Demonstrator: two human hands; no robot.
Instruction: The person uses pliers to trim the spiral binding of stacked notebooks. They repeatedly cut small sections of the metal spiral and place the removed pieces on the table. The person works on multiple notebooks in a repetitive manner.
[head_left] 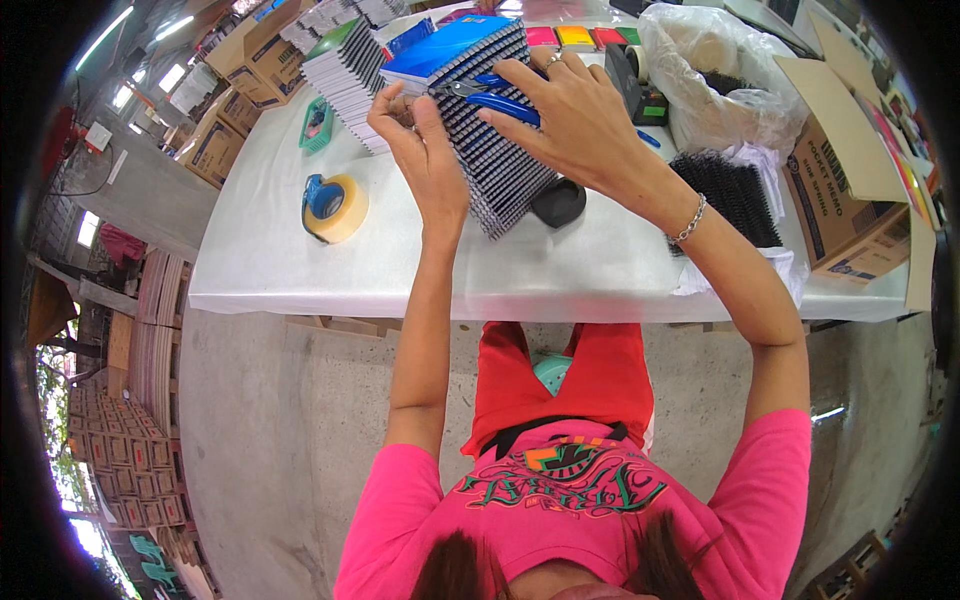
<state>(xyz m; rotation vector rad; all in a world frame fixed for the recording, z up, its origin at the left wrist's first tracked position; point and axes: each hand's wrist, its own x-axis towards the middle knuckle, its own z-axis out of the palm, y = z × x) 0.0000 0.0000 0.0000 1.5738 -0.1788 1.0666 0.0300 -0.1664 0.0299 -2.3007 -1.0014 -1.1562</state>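
With 12 o'clock straight ahead of a worker in a pink shirt, cardboard boxes (262,58) stand near 11, beyond the white table (265,265). A roll of yellowish tape (347,207) lies between 10 and 11, nearer the worker than a small green basket (318,124). At 11 rises a pile of white-paged notebooks (347,85). The left hand (432,165) is raised at the near left corner of a stack of spiral notebooks (485,150), which stands just short of 12 under a blue cover; its fingers are bent and its thumb is up, though from here I cannot tell whether they pinch anything. The right hand (585,115), at 12, grasps blue-handled pliers (507,106), their tip pointing left along the stack's upper bound edge. Toward 1 sits a clear plastic bag (690,50), with black plastic coils (728,195) at 1 and an open carton (845,200) between 1 and 2.
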